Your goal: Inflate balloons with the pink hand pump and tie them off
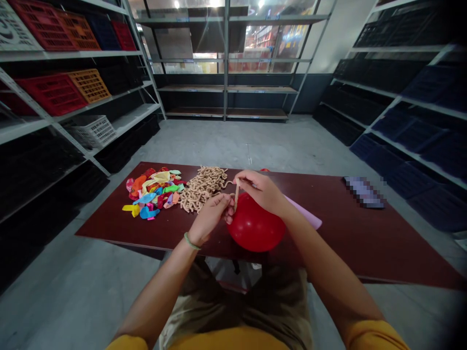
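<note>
A blown-up red balloon [257,228] rests near the front edge of the table, under my hands. Both hands grip a beige cord [237,194] beside the balloon's upper left. My left hand [215,211] pinches its lower part, fingers closed. Higher up, my right hand [257,187] pinches the cord between thumb and fingers, partly in front of the balloon. The balloon's neck is hidden. A heap of beige cord [204,189] lies just left of my hands, and a strand runs from it towards my right hand.
Uninflated balloons [155,189] in many colours lie at the left of the dark red table [365,243]. A long lilac object [304,213] lies behind my right forearm. A pixelated flat object [365,192] sits at the right. Shelves with crates [51,92] flank the table.
</note>
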Demonstrator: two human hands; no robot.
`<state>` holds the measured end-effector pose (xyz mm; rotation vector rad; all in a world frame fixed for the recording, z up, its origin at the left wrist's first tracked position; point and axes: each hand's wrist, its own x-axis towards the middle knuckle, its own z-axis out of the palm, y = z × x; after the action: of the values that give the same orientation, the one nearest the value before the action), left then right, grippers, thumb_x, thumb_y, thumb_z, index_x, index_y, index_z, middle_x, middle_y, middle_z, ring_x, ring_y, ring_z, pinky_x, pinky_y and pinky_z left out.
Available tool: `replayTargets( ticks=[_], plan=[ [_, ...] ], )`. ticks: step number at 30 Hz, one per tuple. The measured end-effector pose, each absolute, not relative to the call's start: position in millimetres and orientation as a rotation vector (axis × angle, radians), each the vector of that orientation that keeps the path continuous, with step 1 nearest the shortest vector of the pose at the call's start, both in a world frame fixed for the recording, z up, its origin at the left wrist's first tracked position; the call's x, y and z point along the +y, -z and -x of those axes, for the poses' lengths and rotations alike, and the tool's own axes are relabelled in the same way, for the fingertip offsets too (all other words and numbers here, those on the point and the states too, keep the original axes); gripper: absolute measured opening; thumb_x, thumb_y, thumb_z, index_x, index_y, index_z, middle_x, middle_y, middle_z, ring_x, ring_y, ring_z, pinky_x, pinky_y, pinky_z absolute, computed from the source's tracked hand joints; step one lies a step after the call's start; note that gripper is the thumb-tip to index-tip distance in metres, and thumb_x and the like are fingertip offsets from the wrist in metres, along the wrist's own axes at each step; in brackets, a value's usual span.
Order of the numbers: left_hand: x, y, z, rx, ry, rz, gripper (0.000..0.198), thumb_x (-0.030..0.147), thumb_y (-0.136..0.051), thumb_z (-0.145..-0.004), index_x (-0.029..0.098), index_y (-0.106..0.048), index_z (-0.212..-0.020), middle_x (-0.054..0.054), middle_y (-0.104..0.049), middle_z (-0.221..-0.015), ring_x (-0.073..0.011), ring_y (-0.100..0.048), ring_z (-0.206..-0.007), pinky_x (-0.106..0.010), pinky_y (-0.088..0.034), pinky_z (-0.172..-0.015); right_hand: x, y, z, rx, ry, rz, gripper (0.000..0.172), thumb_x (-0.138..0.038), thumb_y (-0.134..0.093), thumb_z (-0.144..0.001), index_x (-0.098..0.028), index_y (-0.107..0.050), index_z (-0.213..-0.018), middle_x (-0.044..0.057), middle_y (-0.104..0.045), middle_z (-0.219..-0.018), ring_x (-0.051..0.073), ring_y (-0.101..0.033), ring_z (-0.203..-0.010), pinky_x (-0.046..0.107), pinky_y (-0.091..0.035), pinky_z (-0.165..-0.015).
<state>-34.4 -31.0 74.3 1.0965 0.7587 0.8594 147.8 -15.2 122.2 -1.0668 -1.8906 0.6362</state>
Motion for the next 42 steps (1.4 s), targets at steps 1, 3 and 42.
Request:
replayTargets(
  ticks=[1, 3, 42],
  plan=[
    [-31, -75, 34, 0.752, -0.835, -1.109, 0.034, 0.050, -0.058, -0.088, 0.017, -0.056, -0.078, 0.001, -0.055, -0.065, -0.0089, -0.051, -0.052, -0.022, -0.043, -0.052, -15, -126, -148, -1.958, -0.603, 1.024, 0.018, -0.030, -0.050, -0.094, -0.025, -0.067, -0.095, 0.002, -0.068, -0.096, 0.019, -0.060, -0.092, 0.033, -0.043, -0.086],
    [-30, -78, 34, 0.737, -0.788, -1.166, 0.035, 0.051, -0.057, -0.088, 0.017, -0.057, -0.078, 0.001, -0.055, -0.066, -0.0096, -0.053, -0.052, -0.023, -0.045, -0.053, -12, -135, -147, -2.092, -0.587, 0.952, 0.019, -0.029, -0.050, -0.094, -0.025, -0.069, -0.095, 0.002, -0.068, -0.098, 0.019, -0.059, -0.097, 0.033, -0.043, -0.090],
    [-42, -76, 31, 0.842, -0.963, -0.894, 0.026, 0.039, -0.063, -0.084, 0.013, -0.063, -0.082, -0.001, -0.061, -0.064, -0.0095, -0.057, -0.047, -0.019, -0.048, -0.046, -32, -101, -141, -2.081, -0.309, 0.930, 0.011, -0.016, -0.046, -0.086, -0.024, -0.053, -0.083, 0.001, -0.064, -0.082, 0.019, -0.058, -0.086, 0.041, -0.043, -0.094]
  ],
)
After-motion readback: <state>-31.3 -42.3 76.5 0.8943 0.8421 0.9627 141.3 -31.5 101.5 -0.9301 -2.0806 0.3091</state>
